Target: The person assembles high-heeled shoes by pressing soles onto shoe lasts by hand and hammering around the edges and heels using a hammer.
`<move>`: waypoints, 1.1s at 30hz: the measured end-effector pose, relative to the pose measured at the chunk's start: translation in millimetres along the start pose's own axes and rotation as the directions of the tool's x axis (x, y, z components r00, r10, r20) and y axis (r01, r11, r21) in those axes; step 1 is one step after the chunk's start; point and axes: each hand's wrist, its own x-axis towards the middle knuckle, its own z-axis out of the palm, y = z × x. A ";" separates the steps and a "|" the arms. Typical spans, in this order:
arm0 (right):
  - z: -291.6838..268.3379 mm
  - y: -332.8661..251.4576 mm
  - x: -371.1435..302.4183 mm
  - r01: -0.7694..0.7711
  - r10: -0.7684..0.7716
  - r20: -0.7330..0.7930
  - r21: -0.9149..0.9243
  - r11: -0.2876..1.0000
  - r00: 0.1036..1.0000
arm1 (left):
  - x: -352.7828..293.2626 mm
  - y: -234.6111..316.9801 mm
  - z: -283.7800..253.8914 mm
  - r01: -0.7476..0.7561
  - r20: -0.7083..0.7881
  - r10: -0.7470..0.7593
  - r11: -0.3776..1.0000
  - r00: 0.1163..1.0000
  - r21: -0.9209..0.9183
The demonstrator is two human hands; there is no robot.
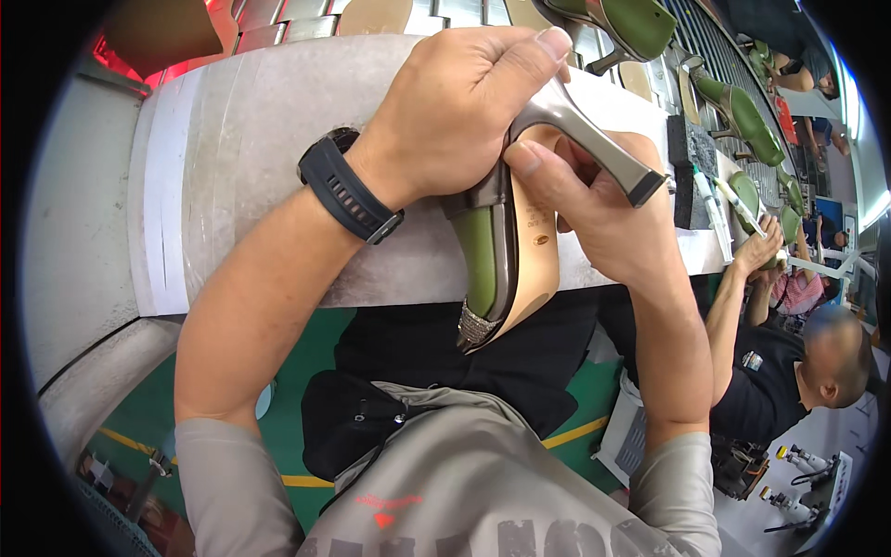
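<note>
A green high-heeled shoe (482,265) with a glittering toe tip is tilted over the bench's near edge, its tan sole (535,265) turned up to the right. My left hand (455,107) is closed round the rear of the shoe, its thumb near the base of the grey heel (603,148). My right hand (622,223) is closed on the sole at the arch, the thumb pressed against the sole's inner edge. The heel passes in front of the right hand's fingers and partly hides them.
Under my hands lies a pale covered bench (251,186). Beyond it runs a conveyor (455,13) with several green shoes and tan soles. A dark block (685,167) and syringe-like tubes (713,218) are on the right, near a co-worker (770,357) handling a green shoe.
</note>
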 end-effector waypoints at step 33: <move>9.1 6.7 11.4 0.151 -0.136 -0.128 0.117 0.982 0.982 | -1.6 16.1 5.2 0.103 0.035 -0.097 0.955 0.995 -0.277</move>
